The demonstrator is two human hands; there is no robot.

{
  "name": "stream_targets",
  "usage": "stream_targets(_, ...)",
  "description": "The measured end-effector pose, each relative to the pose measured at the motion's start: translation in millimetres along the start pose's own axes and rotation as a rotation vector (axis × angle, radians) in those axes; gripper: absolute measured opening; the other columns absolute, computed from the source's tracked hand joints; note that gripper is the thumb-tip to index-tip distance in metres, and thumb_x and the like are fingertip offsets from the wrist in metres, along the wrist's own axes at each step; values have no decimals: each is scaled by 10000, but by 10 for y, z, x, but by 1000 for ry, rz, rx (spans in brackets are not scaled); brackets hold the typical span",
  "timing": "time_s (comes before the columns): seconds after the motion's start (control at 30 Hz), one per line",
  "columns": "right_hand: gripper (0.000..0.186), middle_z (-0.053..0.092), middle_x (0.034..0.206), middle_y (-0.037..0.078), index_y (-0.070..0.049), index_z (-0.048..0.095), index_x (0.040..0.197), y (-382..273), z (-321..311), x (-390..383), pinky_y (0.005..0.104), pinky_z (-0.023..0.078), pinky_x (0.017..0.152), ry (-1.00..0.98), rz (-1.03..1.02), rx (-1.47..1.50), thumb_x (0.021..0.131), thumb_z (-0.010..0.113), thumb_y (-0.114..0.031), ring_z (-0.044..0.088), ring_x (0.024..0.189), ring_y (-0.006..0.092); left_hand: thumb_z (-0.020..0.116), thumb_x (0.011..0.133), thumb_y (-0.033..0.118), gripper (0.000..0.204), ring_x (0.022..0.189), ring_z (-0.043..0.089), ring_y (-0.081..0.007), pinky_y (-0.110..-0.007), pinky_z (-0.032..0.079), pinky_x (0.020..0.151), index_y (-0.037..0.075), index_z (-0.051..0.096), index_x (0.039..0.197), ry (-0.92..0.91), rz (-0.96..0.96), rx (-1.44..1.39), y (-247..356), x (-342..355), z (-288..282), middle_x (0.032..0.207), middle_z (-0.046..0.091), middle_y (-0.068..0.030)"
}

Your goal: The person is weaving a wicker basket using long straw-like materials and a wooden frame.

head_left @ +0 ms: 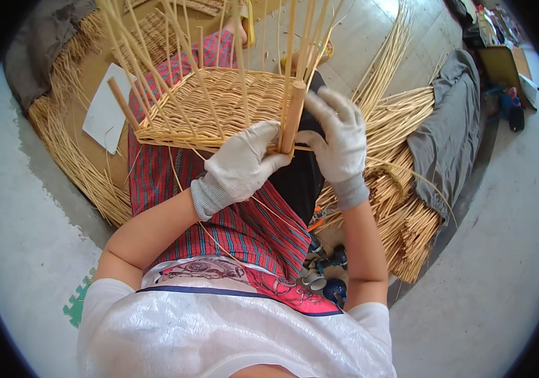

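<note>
A woven rattan basket base with upright stakes rests on my lap over red striped cloth. A round wooden post stands at its near right corner. My gloved left hand grips that corner, thumb and fingers at the foot of the post. My gloved right hand is closed partly around the right side of the same corner, its upper fingers curled beside the post. What its fingertips hold is partly hidden. Loose thin strands hang below the basket.
Rattan bundles lie to the right under grey cloth, with tools near my lap. More strands, a white board and woven pieces lie left. A dark-topped box stands at the upper right.
</note>
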State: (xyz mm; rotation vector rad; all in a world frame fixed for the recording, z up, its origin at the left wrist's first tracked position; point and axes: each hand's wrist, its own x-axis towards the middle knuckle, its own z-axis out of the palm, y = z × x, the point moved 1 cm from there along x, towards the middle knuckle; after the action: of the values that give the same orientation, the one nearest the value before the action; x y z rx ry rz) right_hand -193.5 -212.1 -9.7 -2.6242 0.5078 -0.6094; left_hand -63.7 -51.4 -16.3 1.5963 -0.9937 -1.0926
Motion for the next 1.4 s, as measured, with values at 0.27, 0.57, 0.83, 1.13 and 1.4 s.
stream_targets(0.27,193,693,1083,-3,-167,732,904,-78,-236,-65,513,497,984,-7,-183,-105,731,803,-210,638,1114,299,669,926,-46,522,1158,644,-176,-317,522,1024,-22,498,1418,42,129,-126,-211,-37,143,1252,644,-133)
stream_targets(0.57,286,712,1027,84,-97,712,1145,-588,-604,-213,388,536,884,15,226,58,863,750,-69,685,986,289,675,922,4,672,1251,629,-225,-334,491,1081,-19,393,1532,59,228,88,-304,-95,183,1392,609,-180)
stream_targets(0.83,317,724,1100,89,16,682,1235,-397,-663,-879,318,534,937,-695,351,1003,990,688,-186,671,1066,146,745,915,195,572,1046,708,-372,-443,564,864,93,492,1418,202,241,482,-198,-210,84,1210,701,-184)
stream_targets(1.13,523,675,1293,183,-108,651,1287,381,1115,-4273,433,508,1014,-473,1596,209,897,664,-457,649,1169,351,807,882,144,325,859,762,-276,-355,588,716,112,620,1146,213,406,810,-145,-67,357,980,749,-103)
stream_targets(1.4,1293,491,1459,259,18,162,1600,402,1909,-3876,526,478,1049,0,2247,-6,737,742,-751,536,1317,422,802,880,216,321,761,752,-301,-396,582,627,129,615,1126,223,437,983,-28,-87,405,934,751,-101)
